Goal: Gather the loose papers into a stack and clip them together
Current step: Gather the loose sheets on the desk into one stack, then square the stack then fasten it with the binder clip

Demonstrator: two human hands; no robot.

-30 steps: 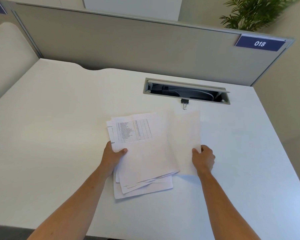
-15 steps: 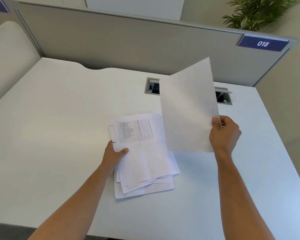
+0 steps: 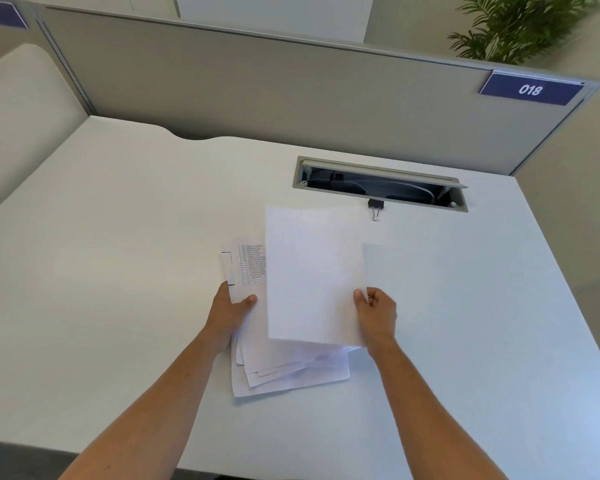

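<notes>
1. White desk (image 3: 125, 271), bare apart from the papers and clip
2. Ragged pile of papers (image 3: 291, 368) near the front edge, corners fanned; gathering is the step in hand
3. Blank sheet (image 3: 312, 271) held over the pile, pinched at its right edge by the right hand (image 3: 376, 311)
4. Left hand (image 3: 231, 310), thumb on top, grips the pile's left edge
5. Binder clip (image 3: 376, 207) lies just beside the cable slot (image 3: 378, 183); next comes laying the sheet down, squaring edges, then clipping

A blue sign (image 3: 530, 89) on the partition (image 3: 257, 88) reads "018"; the printed sheet's (image 3: 252, 263) table is illegible.
</notes>
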